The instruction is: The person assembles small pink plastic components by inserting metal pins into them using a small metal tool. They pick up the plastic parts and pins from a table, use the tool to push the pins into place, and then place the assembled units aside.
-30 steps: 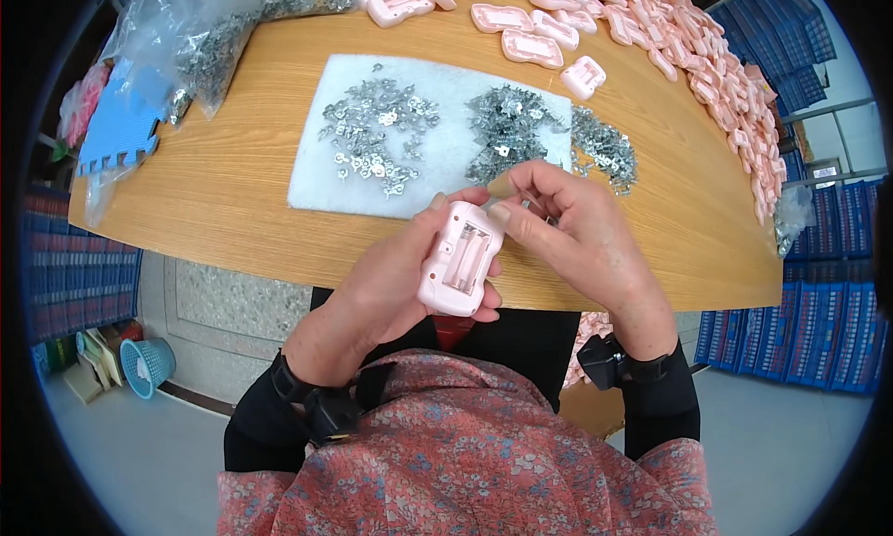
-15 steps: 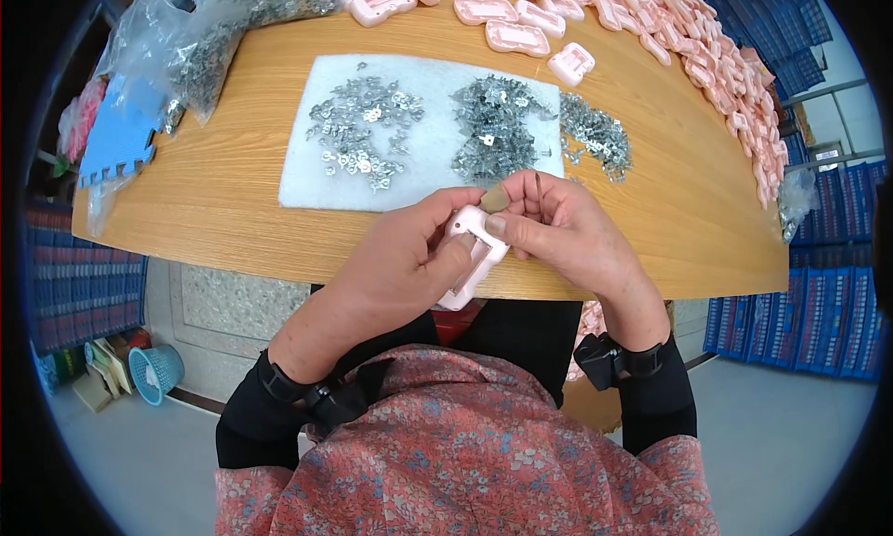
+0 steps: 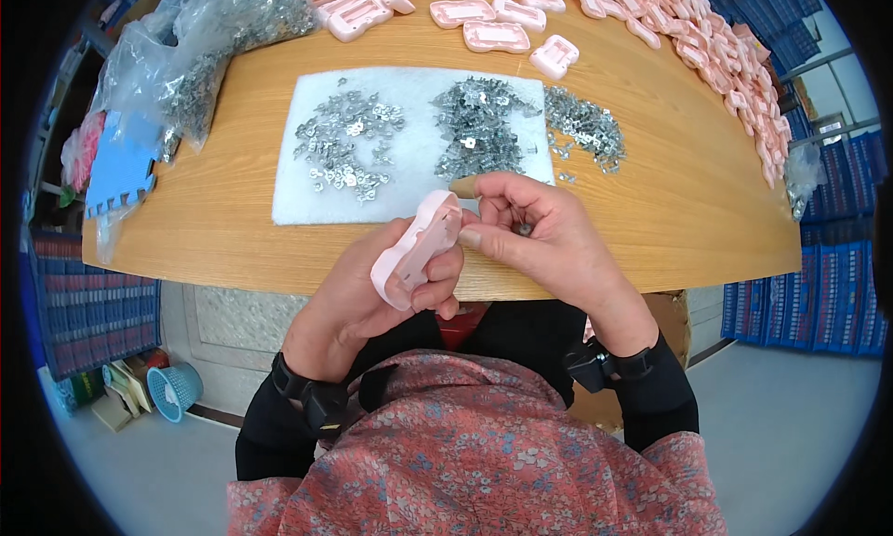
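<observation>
My left hand (image 3: 349,285) is closed round a pale pink plastic shell (image 3: 395,266), tilted on edge with its hollow inner side turned right. My right hand (image 3: 567,238) is beside the shell's upper end, thumb and forefinger close to its rim; whether they pinch a part there I cannot make out. Small metal pieces (image 3: 523,228) show under its curled fingers. A tan cover (image 3: 462,186) sits on the forefinger tip. Just beyond the hands lies a white felt pad (image 3: 423,197), bearing a looser left pile (image 3: 349,141) and a denser right pile (image 3: 482,132) of small metal plates.
More metal plates (image 3: 588,132) lie right of the pad. Pink shells (image 3: 498,37) are spread at the back, and a large heap (image 3: 716,66) lines the right edge. Clear bags of metal parts (image 3: 200,80) and a blue foam mat (image 3: 121,164) occupy the left.
My left hand has turned the shell onto its edge and moved slightly left. The right thumb has come away from the shell's face, and metal pieces now show in the right palm.
</observation>
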`<state>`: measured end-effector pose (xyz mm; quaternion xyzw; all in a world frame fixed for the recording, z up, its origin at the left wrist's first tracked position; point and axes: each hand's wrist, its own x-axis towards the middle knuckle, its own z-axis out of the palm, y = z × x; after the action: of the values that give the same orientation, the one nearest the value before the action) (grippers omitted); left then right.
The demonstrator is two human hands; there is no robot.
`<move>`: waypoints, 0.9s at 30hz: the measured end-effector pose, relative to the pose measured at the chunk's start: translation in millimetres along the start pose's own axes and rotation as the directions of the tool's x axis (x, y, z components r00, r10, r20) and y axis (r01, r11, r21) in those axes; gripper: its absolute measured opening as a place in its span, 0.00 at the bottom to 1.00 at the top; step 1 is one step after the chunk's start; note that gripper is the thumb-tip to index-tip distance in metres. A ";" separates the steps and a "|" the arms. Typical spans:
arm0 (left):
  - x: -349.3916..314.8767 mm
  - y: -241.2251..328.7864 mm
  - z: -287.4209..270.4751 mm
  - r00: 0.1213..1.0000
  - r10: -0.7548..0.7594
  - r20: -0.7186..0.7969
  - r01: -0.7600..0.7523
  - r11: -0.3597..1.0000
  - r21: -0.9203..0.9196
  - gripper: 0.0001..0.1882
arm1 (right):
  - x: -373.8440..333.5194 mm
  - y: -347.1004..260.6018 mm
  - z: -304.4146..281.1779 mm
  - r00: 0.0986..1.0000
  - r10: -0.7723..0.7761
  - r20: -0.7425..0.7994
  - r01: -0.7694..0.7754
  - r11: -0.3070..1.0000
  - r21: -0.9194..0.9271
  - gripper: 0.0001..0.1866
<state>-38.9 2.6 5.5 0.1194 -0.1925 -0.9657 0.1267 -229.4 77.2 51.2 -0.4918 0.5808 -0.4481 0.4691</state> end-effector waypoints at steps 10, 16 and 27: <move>-2.4 -9.0 -3.7 0.997 -0.069 0.027 0.070 0.997 -0.043 0.23 | -1.3 2.5 -7.3 0.993 0.109 0.038 -0.109 0.994 -0.014 0.11; 2.7 -14.0 -3.9 0.987 -0.083 0.141 0.116 0.964 -0.241 0.19 | -11.3 13.6 -12.2 0.998 0.068 0.008 -0.069 0.996 0.064 0.15; 25.0 -41.0 16.9 0.933 -0.232 0.275 0.233 0.972 0.031 0.26 | -60.9 2.0 -34.9 0.979 0.203 0.008 -0.200 0.952 0.233 0.14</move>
<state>-75.3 37.7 -0.4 0.0053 -0.1916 -0.9813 -0.0165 -259.5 139.9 61.2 -0.3681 0.5752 -0.4667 0.5620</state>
